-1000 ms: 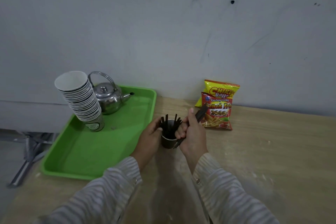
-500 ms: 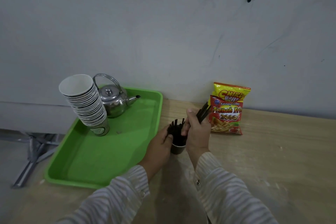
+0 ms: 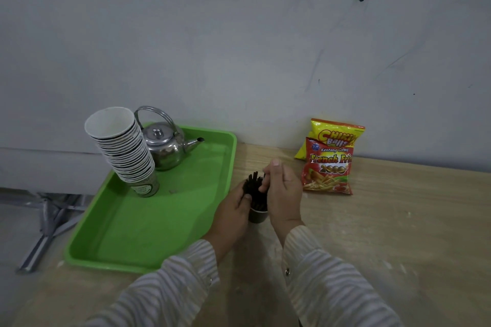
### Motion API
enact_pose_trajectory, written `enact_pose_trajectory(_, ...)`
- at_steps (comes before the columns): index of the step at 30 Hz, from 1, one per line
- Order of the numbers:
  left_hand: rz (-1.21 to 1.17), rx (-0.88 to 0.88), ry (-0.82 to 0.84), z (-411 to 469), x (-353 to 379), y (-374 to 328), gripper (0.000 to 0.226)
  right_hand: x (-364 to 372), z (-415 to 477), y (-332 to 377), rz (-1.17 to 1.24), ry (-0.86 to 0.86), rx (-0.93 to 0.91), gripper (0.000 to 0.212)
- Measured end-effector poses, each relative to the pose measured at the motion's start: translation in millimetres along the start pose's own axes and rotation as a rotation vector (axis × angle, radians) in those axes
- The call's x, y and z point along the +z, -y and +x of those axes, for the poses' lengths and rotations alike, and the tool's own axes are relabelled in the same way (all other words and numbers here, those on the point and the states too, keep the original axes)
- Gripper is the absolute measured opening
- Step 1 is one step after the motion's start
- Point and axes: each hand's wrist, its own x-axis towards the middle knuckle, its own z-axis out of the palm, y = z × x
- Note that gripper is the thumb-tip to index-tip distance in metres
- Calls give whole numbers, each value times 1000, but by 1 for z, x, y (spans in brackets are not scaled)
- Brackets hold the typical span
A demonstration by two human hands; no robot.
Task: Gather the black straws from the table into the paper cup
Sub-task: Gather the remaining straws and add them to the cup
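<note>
A small dark paper cup [image 3: 257, 216] stands on the wooden table just right of the green tray. A bunch of black straws [image 3: 253, 187] sticks up out of it. My left hand [image 3: 233, 210] wraps the cup and the bunch from the left, thumb pressed on the straws. My right hand [image 3: 283, 191] closes on the straws from the right, its fingers pinching the tops of the bunch. The cup's right side is hidden behind my right hand.
A green tray [image 3: 127, 231] to the left holds a leaning stack of paper cups [image 3: 122, 146] and a steel kettle [image 3: 166, 147]. Two snack bags [image 3: 329, 159] lean on the wall at the right. The table's left edge lies past the tray.
The straws that stuck out above my right hand have gone down into the cup with the rest. My right hand has lowered onto the bunch. The left hand stays on the cup.
</note>
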Motion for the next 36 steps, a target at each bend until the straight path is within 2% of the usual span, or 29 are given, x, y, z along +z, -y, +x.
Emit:
enact_pose_trajectory(4,17,1,0,1,0,1,38,-2,-5,0,-157,76,-83,20)
enact_pose_trajectory(7,-3,-3,13,1,-1,1,40,-5,-7,7,-261,117,-198,22)
enact_pose_trajectory(11,-6,-1,17,1,-1,-1,42,-8,-6,13,-654,241,-470,29)
enact_pose_trajectory(14,-8,-9,19,-1,0,0,31,-9,-6,5,-906,397,-375,40)
enact_pose_trajectory(16,102,2,-7,0,-2,1,30,-10,-5,1,-955,459,-319,45)
enact_pose_trajectory(19,72,10,19,0,-1,-2,31,-10,-3,2,-1008,505,-308,48)
enact_pose_trajectory(23,102,-7,44,-1,-1,-7,36,-12,-4,13,-857,491,-281,45)
enact_pose_trajectory(27,126,-12,49,-3,-4,-9,39,-24,-11,22,-531,249,-187,38)
enact_pose_trajectory(30,115,-21,69,-5,-7,-13,40,-32,-18,22,-311,91,36,37)
enact_pose_trajectory(33,138,-31,101,-5,-12,-16,41,-37,-21,22,-69,-77,340,38)
enact_pose_trajectory(36,155,-55,136,-4,-15,-20,41,-40,-25,16,-24,-34,590,40)
